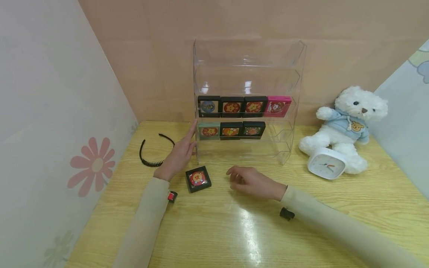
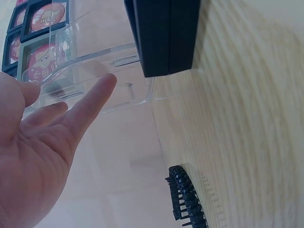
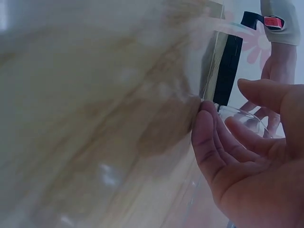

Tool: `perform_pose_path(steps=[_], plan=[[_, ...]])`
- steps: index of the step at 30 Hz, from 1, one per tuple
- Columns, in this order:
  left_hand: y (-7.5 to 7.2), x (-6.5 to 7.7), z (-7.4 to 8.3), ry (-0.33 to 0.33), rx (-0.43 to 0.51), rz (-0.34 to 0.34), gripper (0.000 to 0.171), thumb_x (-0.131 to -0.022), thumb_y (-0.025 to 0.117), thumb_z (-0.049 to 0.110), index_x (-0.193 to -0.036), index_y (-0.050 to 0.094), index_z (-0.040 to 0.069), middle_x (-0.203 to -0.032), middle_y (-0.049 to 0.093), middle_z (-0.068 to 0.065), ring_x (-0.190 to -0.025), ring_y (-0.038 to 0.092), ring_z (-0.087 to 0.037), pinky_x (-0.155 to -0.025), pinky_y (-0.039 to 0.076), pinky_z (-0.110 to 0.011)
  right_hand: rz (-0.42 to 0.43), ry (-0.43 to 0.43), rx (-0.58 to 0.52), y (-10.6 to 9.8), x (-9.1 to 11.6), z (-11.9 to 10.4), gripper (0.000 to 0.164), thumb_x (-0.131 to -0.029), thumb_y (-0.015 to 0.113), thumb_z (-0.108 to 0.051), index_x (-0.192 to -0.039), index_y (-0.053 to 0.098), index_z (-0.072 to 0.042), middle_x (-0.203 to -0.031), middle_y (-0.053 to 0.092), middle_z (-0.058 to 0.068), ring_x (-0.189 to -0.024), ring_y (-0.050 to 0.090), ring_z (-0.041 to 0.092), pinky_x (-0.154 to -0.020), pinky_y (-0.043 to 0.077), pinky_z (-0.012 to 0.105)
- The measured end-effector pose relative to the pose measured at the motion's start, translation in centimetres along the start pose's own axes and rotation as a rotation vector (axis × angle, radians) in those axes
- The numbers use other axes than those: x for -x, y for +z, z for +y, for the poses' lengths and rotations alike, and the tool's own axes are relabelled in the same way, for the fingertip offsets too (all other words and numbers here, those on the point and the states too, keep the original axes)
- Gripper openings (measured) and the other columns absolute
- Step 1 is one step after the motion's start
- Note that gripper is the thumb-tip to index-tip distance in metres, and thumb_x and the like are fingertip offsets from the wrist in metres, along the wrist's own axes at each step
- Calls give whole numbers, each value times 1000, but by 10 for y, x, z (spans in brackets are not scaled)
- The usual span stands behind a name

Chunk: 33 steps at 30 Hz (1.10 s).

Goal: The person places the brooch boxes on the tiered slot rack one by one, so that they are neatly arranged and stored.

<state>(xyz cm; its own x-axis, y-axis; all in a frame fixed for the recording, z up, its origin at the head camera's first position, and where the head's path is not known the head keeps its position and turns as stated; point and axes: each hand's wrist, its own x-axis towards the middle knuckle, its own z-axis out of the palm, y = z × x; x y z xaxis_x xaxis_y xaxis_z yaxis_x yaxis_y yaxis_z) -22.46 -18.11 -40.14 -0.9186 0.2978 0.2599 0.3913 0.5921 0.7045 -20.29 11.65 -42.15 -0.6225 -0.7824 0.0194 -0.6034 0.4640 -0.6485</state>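
Note:
My left hand [image 1: 177, 158] reaches to the left side of a clear acrylic display rack [image 1: 226, 80], its fingers extended along the side panel. In the left wrist view that hand [image 2: 45, 142] has straight fingers against the clear plastic and grips nothing. A small black display case [image 1: 198, 179] with a round red badge inside lies on the table in front of the rack, between the hands. My right hand [image 1: 256, 183] is low over the table, right of that case. Its fingers [image 3: 206, 140] are loosely curled and hold nothing.
Several badge cases stand on two tiers of the rack, mostly black, with a pink case [image 1: 279, 107] and a pale green case [image 1: 209, 131]. A black headband [image 1: 152, 163] lies left. On the right sit a white teddy bear [image 1: 352, 123] and a white clock [image 1: 326, 163].

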Motion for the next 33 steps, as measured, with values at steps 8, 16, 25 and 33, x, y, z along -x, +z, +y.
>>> perform_pose_path(steps=[8, 16, 25, 33], plan=[[0, -1, -1, -5, -6, 4, 72, -111, 38, 16, -162, -8, 39, -167, 14, -5, -82, 69, -34, -90, 54, -44, -27, 34, -3, 6, -18, -6, 39, -96, 71, -18, -132, 61, -6, -110, 66, -1, -93, 62, 8, -82, 55, 29], [-1, 0, 0, 0, -5, -1, 73, -111, 39, 15, -162, -8, 40, -166, 16, -5, -95, 71, -36, -91, 56, -45, -35, 29, -5, 9, -33, -11, 44, -94, 73, -16, -134, 60, -2, -110, 68, 2, -95, 63, 11, -83, 55, 30], [-1, 0, 2, -16, -4, -3, 74, -111, 39, 15, -161, -9, 43, -165, 21, -9, -97, 71, -31, -83, 59, -42, -45, -5, 42, 13, -44, -14, 54, -90, 76, -14, -137, 56, 3, -109, 67, 5, -91, 62, 12, -82, 55, 28], [-1, 0, 1, -28, 13, -10, 75, -111, 40, 15, -160, -8, 46, -166, 19, -5, -102, 70, -32, -83, 59, -41, -88, -22, 61, 17, -57, -20, 70, -88, 78, -15, -145, 46, 8, -112, 66, 9, -91, 60, 17, -82, 53, 31]])
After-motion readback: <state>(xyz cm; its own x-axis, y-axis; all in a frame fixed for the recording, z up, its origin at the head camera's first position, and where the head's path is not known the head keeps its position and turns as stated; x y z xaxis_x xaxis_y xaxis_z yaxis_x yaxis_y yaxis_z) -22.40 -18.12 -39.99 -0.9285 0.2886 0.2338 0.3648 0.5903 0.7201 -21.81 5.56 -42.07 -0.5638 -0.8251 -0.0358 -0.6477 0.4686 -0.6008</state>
